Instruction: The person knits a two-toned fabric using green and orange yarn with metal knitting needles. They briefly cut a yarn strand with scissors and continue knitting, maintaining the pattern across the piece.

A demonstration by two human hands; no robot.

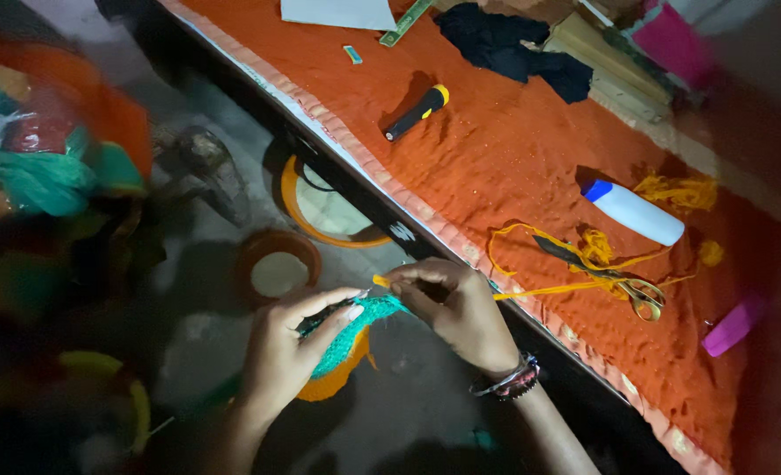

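Observation:
My left hand (286, 350) grips a teal crocheted piece (355, 327) with an orange part hanging below it. My right hand (454, 303) pinches a small hook with an orange tip (381, 281) at the top edge of that piece. A strand of orange yarn (549, 288) runs from my right hand across to the orange cloth-covered table (496, 149). Both hands are held over the dark floor, beside the table's edge. Beaded bracelets circle my right wrist.
On the table lie scissors with orange handles (623, 280), loose orange yarn clumps (682, 191), a white bottle with a blue cap (634, 212), a black and yellow torch (417, 113), black cloth (513, 46) and a pink object (734, 325). Round orange containers (278, 264) stand on the floor.

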